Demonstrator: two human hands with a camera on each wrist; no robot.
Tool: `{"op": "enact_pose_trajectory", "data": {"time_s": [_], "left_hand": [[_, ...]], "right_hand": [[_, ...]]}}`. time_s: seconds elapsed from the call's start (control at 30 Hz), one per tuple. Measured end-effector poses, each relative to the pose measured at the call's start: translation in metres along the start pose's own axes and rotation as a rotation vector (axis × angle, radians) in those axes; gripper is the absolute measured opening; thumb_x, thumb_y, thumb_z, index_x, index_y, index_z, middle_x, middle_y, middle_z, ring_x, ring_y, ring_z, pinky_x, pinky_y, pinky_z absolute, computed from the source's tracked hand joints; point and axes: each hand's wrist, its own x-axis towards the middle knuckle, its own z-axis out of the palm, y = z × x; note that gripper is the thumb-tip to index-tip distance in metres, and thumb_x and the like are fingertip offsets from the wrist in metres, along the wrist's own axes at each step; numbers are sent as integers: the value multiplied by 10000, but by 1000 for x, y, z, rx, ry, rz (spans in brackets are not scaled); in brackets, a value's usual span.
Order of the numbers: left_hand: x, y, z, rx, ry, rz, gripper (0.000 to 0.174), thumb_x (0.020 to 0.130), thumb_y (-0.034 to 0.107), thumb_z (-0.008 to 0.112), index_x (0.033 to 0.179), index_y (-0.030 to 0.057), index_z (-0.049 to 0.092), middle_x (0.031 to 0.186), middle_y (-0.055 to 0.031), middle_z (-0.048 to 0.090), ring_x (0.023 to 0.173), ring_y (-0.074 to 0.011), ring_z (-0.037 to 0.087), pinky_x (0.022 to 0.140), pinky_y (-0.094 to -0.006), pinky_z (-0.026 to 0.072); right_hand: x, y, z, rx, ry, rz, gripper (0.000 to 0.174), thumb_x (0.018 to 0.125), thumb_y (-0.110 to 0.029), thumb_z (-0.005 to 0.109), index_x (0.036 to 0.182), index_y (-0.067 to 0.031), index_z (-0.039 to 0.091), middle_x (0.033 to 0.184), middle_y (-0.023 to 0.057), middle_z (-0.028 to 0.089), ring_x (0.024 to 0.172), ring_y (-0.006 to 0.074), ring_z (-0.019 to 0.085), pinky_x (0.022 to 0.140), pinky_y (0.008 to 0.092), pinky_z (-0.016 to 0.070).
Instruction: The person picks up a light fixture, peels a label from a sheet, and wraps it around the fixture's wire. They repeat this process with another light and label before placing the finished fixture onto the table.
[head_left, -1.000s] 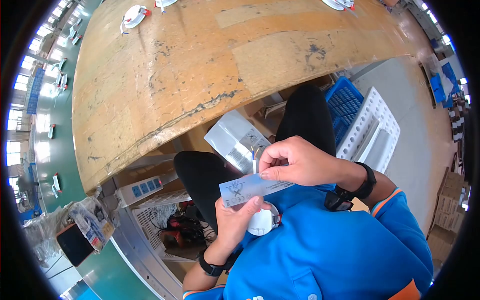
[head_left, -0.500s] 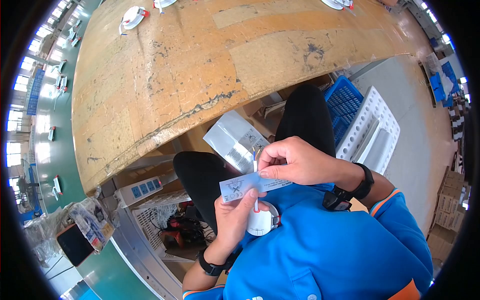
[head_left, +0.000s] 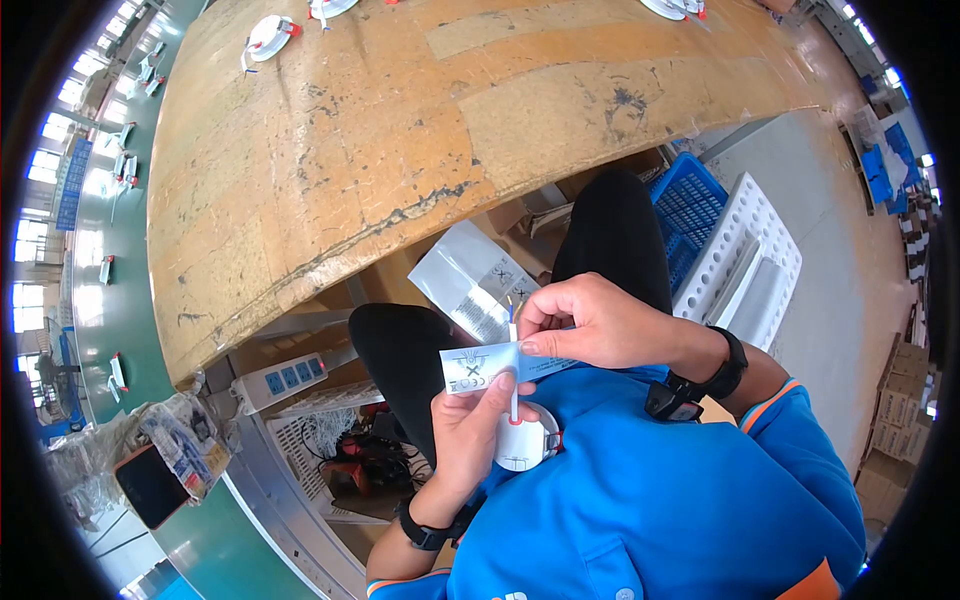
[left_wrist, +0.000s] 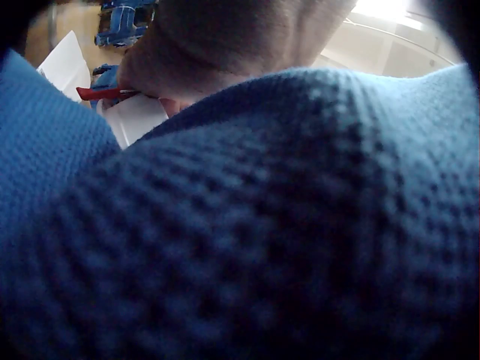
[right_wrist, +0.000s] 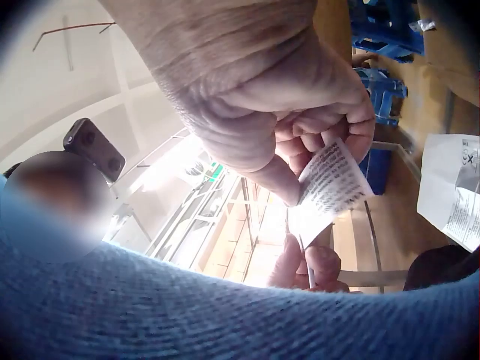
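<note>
– Paper label (head_left: 478,367), lower middle of the head view: what's new with it?

– It has folded. A second ago it lay as one long flat strip between the two hands. Now its right half is bent back under the right hand (head_left: 600,325), so only the short left half with the printed marks shows.

– And the white wire (head_left: 514,400)?

– It now stands in plain sight in front of the fold, running down to the round white lamp (head_left: 525,440). Earlier the strip covered that stretch.

– The grips?

– Right thumb and forefinger pinch the label at the fold, the other fingers curled in; the right wrist view shows the same pinch. The left hand (head_left: 470,430) cups the lamp, thumb pressed on the label's lower edge.

– So how far along?

– I'd judge the label is partly closed round the wire, its halves not yet pressed together.

– Anything else shifted?

– No. Both hands sit where they were, below the wooden bench (head_left: 400,120).
</note>
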Motion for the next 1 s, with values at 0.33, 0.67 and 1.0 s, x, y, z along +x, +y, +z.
{"op": "enact_pose_trajectory", "data": {"time_s": [0.33, 0.67, 1.0], "left_hand": [[-1, 1, 0, -5, 10, -28, 189, 869, 136, 547, 983, -10, 587, 804, -149, 643, 593, -177, 620, 554, -268, 500], [-1, 5, -8, -45, -144, -63, 210, 855, 167, 567, 963, -13, 567, 698, -119, 624, 600, -185, 619, 566, -292, 505], [18, 0, -13, -139, -333, -160, 245, 854, 206, 560, 985, -1, 549, 786, -125, 614, 610, -205, 604, 590, -317, 495]], "right_hand": [[0, 1, 2, -5, -1, 4, 134, 790, -105, 628, 822, 23, 604, 747, 66, 619, 696, 90, 558, 633, 234, 451], [11, 23, -14, -20, -156, -295, 209, 795, -137, 636, 942, 10, 613, 953, 88, 637, 848, 124, 581, 750, 255, 453], [8, 12, -25, 358, -199, -244, 243, 799, -140, 638, 996, 0, 616, 949, 80, 594, 898, 149, 547, 798, 257, 421]]}}
